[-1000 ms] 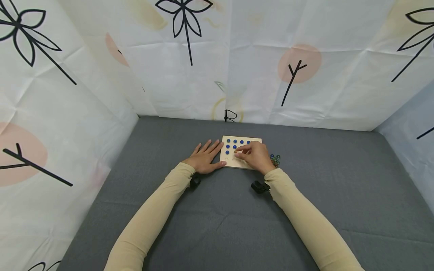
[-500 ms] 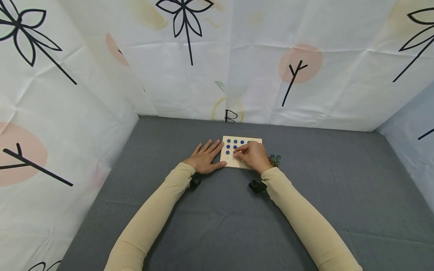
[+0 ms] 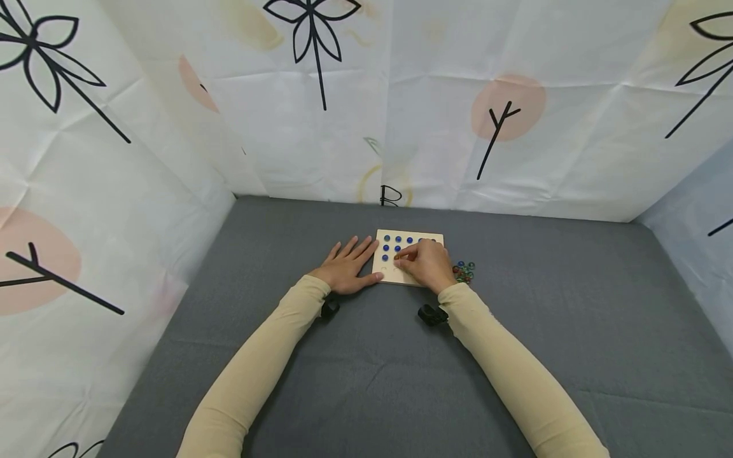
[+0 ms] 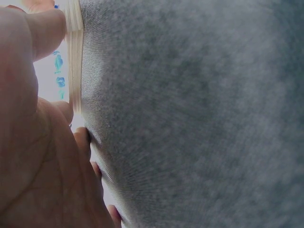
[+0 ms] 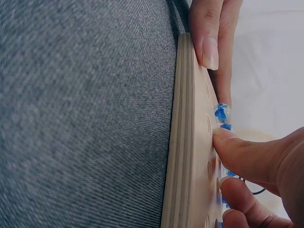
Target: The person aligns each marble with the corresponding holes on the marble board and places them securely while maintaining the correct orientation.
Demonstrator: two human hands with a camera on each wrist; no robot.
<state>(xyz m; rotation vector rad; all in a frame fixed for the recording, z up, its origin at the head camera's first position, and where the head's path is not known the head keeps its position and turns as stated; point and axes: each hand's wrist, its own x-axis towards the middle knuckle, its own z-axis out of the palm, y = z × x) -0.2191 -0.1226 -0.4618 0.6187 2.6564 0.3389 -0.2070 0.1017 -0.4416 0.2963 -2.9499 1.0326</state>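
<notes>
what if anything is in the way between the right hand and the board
Nothing visible. The right hand pinches what looks like a brown marble, mostly hidden, right at the board. The blue marbles sit around it, the left hand is at the left edge, and the loose marbles lie past the right edge.

Head cam: bright, even light, soft shadows by sleeves (image 3: 258,356). L wrist cam: board (image 4: 75,66) top blown out, cloth (image 4: 199,114) blurry. R wrist cam: bkgd wall (image 5: 273,71) pale, OOF.

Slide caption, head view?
Left hand touches pale rectangular wooden board holding blue glass marbles; right hand pinches small brownish marble.
</notes>
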